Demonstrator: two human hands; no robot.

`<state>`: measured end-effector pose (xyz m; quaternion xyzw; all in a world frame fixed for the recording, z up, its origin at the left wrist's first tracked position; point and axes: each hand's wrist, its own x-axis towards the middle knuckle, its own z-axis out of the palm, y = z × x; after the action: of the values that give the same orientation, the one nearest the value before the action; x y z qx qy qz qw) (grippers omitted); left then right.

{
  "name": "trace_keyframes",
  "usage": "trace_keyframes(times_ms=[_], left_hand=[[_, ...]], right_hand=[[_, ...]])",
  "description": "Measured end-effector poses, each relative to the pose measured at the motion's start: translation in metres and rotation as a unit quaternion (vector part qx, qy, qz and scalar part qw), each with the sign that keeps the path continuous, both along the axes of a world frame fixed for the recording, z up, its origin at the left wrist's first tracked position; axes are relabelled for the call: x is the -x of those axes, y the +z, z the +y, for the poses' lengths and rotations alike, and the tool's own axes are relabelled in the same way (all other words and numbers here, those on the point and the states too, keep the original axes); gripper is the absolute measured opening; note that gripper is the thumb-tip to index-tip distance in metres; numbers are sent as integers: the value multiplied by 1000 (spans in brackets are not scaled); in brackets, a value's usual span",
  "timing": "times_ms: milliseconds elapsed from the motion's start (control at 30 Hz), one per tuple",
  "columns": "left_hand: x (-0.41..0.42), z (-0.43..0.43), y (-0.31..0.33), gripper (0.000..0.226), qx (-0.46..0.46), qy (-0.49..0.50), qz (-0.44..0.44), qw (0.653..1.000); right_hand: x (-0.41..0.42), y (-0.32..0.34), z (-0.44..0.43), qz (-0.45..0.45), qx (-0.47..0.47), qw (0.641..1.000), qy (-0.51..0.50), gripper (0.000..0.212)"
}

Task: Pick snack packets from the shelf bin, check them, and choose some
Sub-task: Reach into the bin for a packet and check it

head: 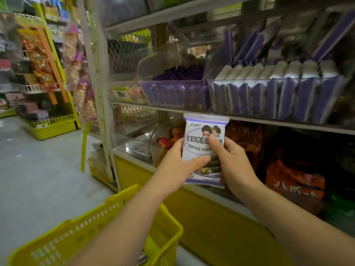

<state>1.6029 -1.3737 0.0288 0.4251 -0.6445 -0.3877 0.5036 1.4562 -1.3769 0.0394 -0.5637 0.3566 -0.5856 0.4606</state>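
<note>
Snack packet point(203, 143): centre frame, upright, below the clear shelf bin point(269, 96); likely light, soft, slippery film; best held at side edges; left hand point(178, 166) and right hand point(232, 162) clamp it, thumbs in front; yellow basket point(92, 233) lower left.

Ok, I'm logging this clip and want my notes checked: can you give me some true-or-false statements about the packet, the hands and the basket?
1. Both the left hand and the right hand hold the packet. True.
2. The packet lies in the basket. False: it is held up in front of the shelf, above the basket.
3. The basket is red. False: it is yellow.
4. The packet's printed front faces the camera. True.
5. The clear bin above holds purple packs. True.
</note>
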Motion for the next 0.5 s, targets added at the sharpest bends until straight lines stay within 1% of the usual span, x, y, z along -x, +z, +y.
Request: trace_keyframes(times_ms=[67,167,200,267,333,400,500], left_hand=[[6,-3,-17,42,-10,-3,25,1000],[10,-10,-22,19,-44,35,87,995],[10,-13,-21,21,-60,52,114,990],[9,-18,-20,36,-85,76,164,980],[10,-18,-22,49,-102,73,199,972],[10,-17,-25,51,-112,57,208,970],[10,-16,-28,45,-106,37,210,971]], right_hand=[[1,-13,-7,12,-5,1000,10,20],[4,-27,-13,85,-24,995,35,21],[4,-30,-14,102,-32,993,47,22],[5,-33,-15,113,-37,991,68,22],[4,-34,-16,109,-40,991,72,21],[5,-35,-17,94,-54,991,76,24],[7,-35,-15,16,-74,993,91,37]])
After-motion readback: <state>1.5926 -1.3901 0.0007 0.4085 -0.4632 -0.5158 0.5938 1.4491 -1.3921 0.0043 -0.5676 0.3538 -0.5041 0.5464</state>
